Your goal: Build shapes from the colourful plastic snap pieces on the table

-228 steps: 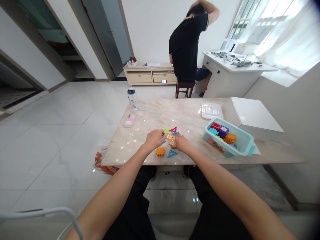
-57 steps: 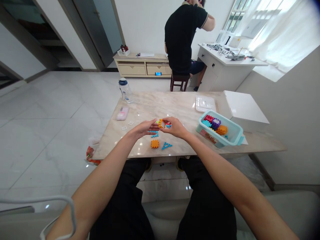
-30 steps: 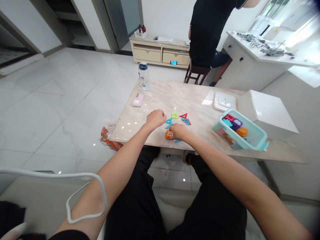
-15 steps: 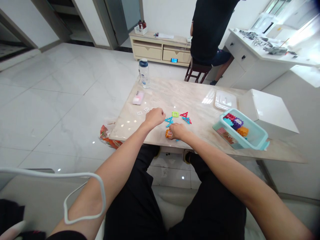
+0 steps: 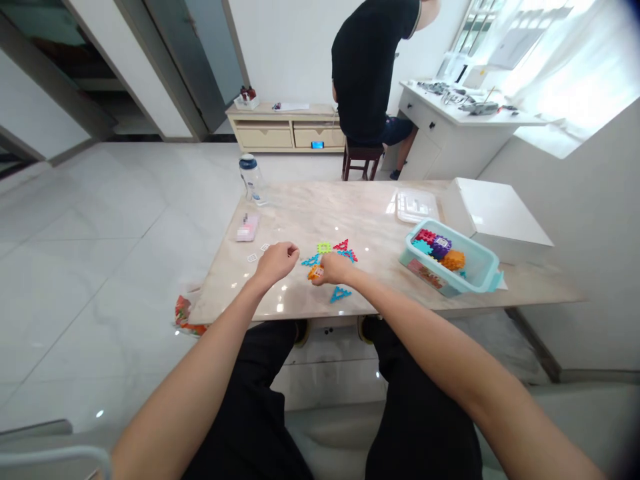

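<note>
My right hand (image 5: 336, 268) is closed on an orange building piece (image 5: 315, 273), which carries a white grid-like part, low over the table's near half. To its left, my left hand (image 5: 276, 261) hovers with fingers curled in a pinch; whatever is in it, if anything, is hidden. A lime-green square piece (image 5: 324, 247) lies just beyond my right hand. Beside it are a red triangular piece (image 5: 341, 245) and blue pieces (image 5: 311, 261). Another blue triangular piece (image 5: 341, 294) rests nearer the table's front edge. White outline pieces (image 5: 252, 257) lie left of my left hand.
A teal bin (image 5: 480, 270) with colourful pieces stands on the right of the marble-look table (image 5: 360, 210). Behind it are a clear lid (image 5: 417, 206) and a white box (image 5: 505, 213). A bottle (image 5: 254, 180) and pink packet (image 5: 247, 228) stand left. A person (image 5: 367, 67) sits beyond.
The camera view has turned, shifting the table left. My right hand, still on the orange piece, has moved away from the near edge, uncovering the blue triangle. My left hand stays curled.
</note>
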The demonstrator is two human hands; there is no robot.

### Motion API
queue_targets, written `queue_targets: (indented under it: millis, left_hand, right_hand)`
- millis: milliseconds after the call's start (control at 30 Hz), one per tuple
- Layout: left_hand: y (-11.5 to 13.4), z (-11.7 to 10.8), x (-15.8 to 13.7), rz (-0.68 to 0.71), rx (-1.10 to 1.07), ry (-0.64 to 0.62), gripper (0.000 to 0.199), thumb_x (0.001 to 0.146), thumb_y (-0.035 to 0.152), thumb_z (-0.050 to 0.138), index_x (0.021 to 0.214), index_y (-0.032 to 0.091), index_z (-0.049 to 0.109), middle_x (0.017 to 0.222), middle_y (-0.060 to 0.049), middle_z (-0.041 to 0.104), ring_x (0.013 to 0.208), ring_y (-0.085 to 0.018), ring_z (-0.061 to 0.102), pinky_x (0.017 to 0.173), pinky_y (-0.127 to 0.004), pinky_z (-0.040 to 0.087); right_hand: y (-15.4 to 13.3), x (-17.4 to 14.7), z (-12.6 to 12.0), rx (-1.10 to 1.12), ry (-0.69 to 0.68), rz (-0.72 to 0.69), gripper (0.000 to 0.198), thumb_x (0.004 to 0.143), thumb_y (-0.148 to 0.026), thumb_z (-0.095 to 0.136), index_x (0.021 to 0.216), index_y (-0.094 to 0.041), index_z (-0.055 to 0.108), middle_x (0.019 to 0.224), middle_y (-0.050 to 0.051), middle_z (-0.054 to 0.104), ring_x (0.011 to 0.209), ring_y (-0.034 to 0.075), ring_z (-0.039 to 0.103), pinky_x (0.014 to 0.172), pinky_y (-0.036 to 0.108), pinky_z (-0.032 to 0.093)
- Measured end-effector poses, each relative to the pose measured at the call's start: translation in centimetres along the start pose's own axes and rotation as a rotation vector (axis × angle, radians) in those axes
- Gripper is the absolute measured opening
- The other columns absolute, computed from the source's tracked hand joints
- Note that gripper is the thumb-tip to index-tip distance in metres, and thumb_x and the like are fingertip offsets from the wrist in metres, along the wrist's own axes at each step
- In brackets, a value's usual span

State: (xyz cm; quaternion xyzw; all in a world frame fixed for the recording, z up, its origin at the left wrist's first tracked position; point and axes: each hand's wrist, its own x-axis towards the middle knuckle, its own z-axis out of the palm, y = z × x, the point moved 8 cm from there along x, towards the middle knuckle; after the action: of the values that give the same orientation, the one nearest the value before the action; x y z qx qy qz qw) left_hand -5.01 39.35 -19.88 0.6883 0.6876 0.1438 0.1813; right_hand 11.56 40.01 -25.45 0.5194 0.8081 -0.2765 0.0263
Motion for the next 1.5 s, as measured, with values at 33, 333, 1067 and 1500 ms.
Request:
queue_targets:
  millis: [33, 333, 1067, 1500]
  left_hand:
    - [0.2, 0.1, 0.2, 0.048, -0.045, 0.0, 0.026, 0.095, 0.033, 0.06, 0.107, 0.024, 0.08, 0.107, -0.01, 0.083, 0.103, -0.028, 0.077, 0.093, -0.039, 0.059]
    - [7.2, 1.3, -1.0, 0.434, -0.309, -0.076, 0.088, 0.072, 0.04, 0.095, 0.15, 0.023, 0.058, 0.152, -0.015, 0.066, 0.137, -0.033, 0.066, 0.114, -0.048, 0.055]
    - [10.7, -1.3, -2.7, 0.607, -0.356, 0.083, 0.054, 0.082, 0.046, 0.09, 0.128, 0.023, 0.075, 0.12, -0.006, 0.082, 0.105, -0.023, 0.078, 0.096, -0.032, 0.061]
    - [10.8, -1.9, -3.4, 0.661, -0.359, 0.069, 0.06, 0.083, 0.04, 0.091, 0.137, 0.024, 0.07, 0.133, -0.01, 0.077, 0.119, -0.026, 0.075, 0.107, -0.039, 0.059]
  right_hand:
    - [1.1, 0.0, -1.3, 0.135, 0.033, 0.023, 0.038, 0.075, -0.051, 0.091, 0.081, -0.016, 0.078, 0.077, 0.007, 0.074, 0.085, 0.026, 0.074, 0.078, 0.032, 0.056]
    - [5.1, -3.5, -4.4, 1.097, -0.032, -0.043, 0.049, 0.083, -0.063, 0.084, 0.097, -0.016, 0.083, 0.108, 0.011, 0.079, 0.096, 0.019, 0.07, 0.084, 0.03, 0.059]
    - [2.2, -4.8, -3.7, 1.499, -0.214, -0.183, 0.042, 0.087, -0.052, 0.086, 0.11, -0.017, 0.078, 0.119, 0.01, 0.078, 0.107, 0.021, 0.074, 0.104, 0.039, 0.061]
    - [1.4, -4.4, -3.7, 1.509, -0.157, -0.182, 0.041, 0.083, -0.051, 0.089, 0.103, -0.017, 0.077, 0.109, 0.009, 0.078, 0.106, 0.022, 0.073, 0.098, 0.035, 0.06]
